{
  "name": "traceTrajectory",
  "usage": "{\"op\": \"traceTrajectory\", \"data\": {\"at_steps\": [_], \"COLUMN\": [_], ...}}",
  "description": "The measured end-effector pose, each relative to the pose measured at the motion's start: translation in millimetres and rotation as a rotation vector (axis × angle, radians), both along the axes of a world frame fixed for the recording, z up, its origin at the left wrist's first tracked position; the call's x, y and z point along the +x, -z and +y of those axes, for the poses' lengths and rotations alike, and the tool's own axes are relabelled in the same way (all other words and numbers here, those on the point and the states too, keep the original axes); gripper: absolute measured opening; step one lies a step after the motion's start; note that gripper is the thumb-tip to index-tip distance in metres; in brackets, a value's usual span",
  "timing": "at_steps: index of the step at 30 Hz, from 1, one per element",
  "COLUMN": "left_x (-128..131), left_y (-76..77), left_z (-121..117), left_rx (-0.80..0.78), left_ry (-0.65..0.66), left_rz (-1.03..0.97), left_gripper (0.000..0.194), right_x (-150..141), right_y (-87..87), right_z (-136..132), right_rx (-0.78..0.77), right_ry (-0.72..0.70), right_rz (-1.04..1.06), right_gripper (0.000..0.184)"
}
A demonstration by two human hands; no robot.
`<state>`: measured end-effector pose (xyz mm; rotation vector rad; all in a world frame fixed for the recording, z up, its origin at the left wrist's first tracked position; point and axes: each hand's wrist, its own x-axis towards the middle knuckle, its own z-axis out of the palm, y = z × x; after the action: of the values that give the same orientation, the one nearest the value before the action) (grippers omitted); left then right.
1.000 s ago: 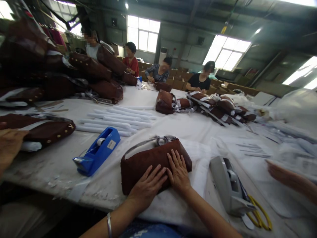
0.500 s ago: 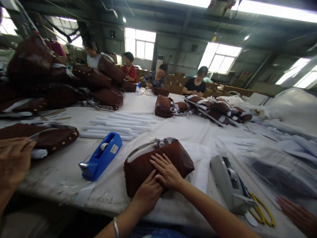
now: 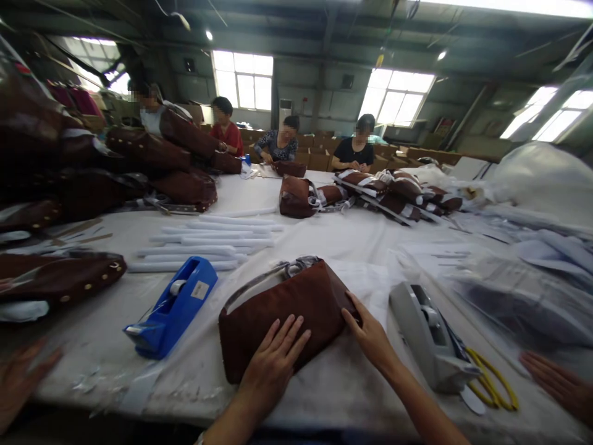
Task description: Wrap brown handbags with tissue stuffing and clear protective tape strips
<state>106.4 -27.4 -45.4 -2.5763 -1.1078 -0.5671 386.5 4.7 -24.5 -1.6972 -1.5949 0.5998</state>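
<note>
A dark brown handbag (image 3: 278, 303) lies on the table in front of me, its plastic-wrapped strap (image 3: 259, 278) along the far upper edge. My left hand (image 3: 273, 355) rests flat on its front panel, fingers stretched out. At the bag's right end, my right hand (image 3: 370, 337) has the corner between thumb and fingers. Left of the bag stands a blue tape dispenser (image 3: 173, 309); a grey tape dispenser (image 3: 428, 340) is to the right, beside yellow-handled scissors (image 3: 493, 383).
White rolled tubes (image 3: 199, 241) lie beyond the blue dispenser. Brown bags are heaped at left (image 3: 148, 151) and back right (image 3: 403, 191). Other people's hands show at the left edge (image 3: 28, 377) and right edge (image 3: 556, 380). Several co-workers sit across the table (image 3: 370, 241).
My right hand has slid from the bag's front to its right end. My left hand has spread flat on the panel. A neighbour's hand at left has come off the bag there.
</note>
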Motion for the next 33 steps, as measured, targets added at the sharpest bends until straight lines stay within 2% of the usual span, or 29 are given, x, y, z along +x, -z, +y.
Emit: {"op": "traceTrajectory", "data": {"at_steps": [3, 6, 9, 11, 13, 15, 17, 21, 24, 26, 28, 30, 33], "left_x": [0, -1, -7, -15, -25, -34, -39, -31, -19, -13, -11, -12, -15], "left_y": [-1.9, -3.8, -4.7, -6.1, -9.1, -12.6, -13.9, -0.7, 18.4, 27.1, 28.6, 24.3, 15.4], "left_z": [0, -1, 6, 16, 27, 36, 40, 38, 38, 38, 36, 34, 31], "left_rx": [0.117, 0.206, 0.212, 0.168, 0.092, 0.032, 0.043, 0.225, 0.366, 0.41, 0.394, 0.344, 0.277], "left_ry": [-0.034, -0.018, 0.103, 0.204, 0.289, 0.329, 0.33, 0.174, -0.007, -0.057, -0.069, -0.068, -0.054], "left_rz": [0.008, 0.007, -0.029, -0.058, -0.059, -0.053, -0.072, -0.123, -0.155, -0.18, -0.186, -0.176, -0.167], "left_gripper": [0.053, 0.046, 0.039, 0.035, 0.033, 0.033, 0.033, 0.039, 0.043, 0.041, 0.039, 0.04, 0.043], "right_x": [6, 12, -2, -27, -62, -101, -139, -199, -223, -225, -216, -196, -150], "right_y": [-17.6, -45.6, -79.3, -98.7, -109.9, -109.5, -97.5, -57.6, -36.1, -31.9, -36.8, -50.7, -83.0], "right_z": [-7, 4, 37, 69, 108, 151, 195, 263, 288, 293, 293, 289, 267], "right_rx": [-0.114, -0.042, 0.134, 0.207, 0.225, 0.199, 0.156, 0.077, 0.018, -0.011, -0.025, -0.026, -0.019], "right_ry": [-0.043, -0.037, -0.035, -0.093, -0.208, -0.423, -0.572, -0.64, -0.662, -0.659, -0.634, -0.594, -0.526], "right_rz": [-0.173, -0.553, -0.83, -0.886, -0.86, -0.757, -0.703, -0.729, -0.755, -0.764, -0.764, -0.761, -0.749], "right_gripper": [0.059, 0.042, 0.033, 0.03, 0.03, 0.031, 0.036, 0.051, 0.047, 0.042, 0.041, 0.041, 0.036]}}
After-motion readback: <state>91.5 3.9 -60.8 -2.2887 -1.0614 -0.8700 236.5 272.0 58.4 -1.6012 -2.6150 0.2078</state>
